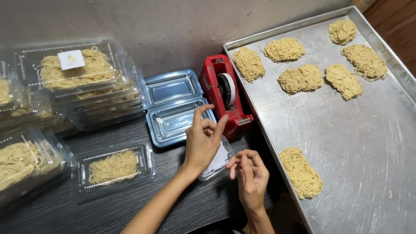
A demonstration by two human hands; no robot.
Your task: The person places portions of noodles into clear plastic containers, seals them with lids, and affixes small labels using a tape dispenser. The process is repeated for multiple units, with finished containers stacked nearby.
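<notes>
Left hand [203,143] hovers with a wide, empty grip over a small clear bag of white labels [218,161] on the bench [130,203]; right hand [251,175] pinches the bag's right edge; red tape dispenser [225,93] just beyond.
</notes>
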